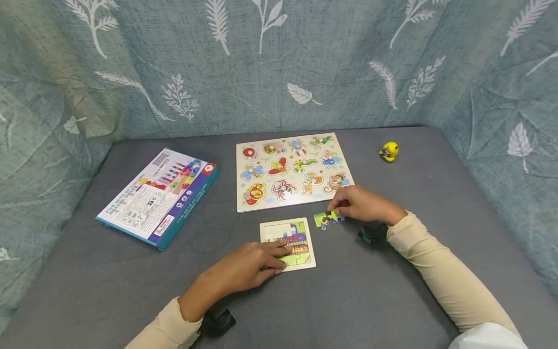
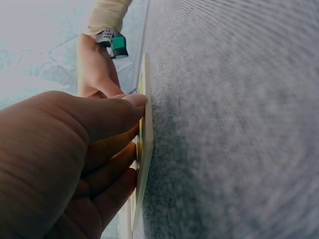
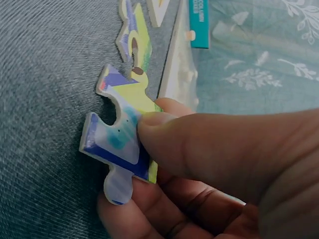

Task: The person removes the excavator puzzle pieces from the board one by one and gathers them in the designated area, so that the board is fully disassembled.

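A small square jigsaw tray (image 1: 301, 267) with a wooden rim lies on the grey table, partly filled with colourful pieces; a pale bare area shows at its upper left. My left hand (image 1: 244, 265) rests on it, fingertips on the pieces and thumb at the near edge. Just right of the tray, my right hand (image 1: 364, 203) pinches a purple and yellow-green jigsaw piece (image 3: 124, 132) between thumb and fingers. In the right wrist view the piece is tilted up from the table. Another loose jigsaw piece (image 3: 143, 40) lies right beside it.
Behind the tray lies a wooden insect peg puzzle board (image 1: 270, 204). A bead-set box (image 1: 159, 196) lies at the left, and a small yellow toy (image 1: 389, 151) stands at the back right. A leaf-patterned curtain (image 1: 279, 63) hangs along the table's far edge.
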A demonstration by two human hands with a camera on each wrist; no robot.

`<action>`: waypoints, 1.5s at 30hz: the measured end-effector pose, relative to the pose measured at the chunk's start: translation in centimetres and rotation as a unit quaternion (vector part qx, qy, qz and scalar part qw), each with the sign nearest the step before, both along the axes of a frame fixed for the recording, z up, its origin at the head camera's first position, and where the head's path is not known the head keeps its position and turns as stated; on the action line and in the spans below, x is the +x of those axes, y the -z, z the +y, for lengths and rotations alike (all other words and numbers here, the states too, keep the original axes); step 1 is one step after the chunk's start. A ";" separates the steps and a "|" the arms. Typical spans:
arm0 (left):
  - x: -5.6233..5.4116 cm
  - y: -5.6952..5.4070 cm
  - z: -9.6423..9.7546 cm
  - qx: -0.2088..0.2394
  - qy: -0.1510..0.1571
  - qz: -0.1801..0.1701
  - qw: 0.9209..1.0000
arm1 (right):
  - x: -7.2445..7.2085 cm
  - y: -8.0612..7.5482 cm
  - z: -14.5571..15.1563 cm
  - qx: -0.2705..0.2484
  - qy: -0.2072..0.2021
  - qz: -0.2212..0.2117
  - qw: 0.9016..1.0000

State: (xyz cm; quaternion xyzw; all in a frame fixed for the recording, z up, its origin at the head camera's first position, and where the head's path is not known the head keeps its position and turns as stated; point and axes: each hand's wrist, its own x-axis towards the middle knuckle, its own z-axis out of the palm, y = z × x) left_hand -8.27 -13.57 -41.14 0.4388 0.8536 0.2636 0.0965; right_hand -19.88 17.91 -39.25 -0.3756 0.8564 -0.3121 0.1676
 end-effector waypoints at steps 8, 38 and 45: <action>0.0 -0.1 0.2 -0.006 -0.003 0.000 1.000 | -0.1 0.4 0.1 0.014 0.018 0.002 1.000; -0.3 -0.5 0.6 0.044 -0.025 0.010 0.999 | 1.1 -1.5 -2.6 -0.009 -0.011 0.018 1.000; -0.5 -0.6 1.1 0.020 -0.017 -0.003 1.000 | 1.2 -1.5 -3.6 -0.013 -0.026 0.000 1.000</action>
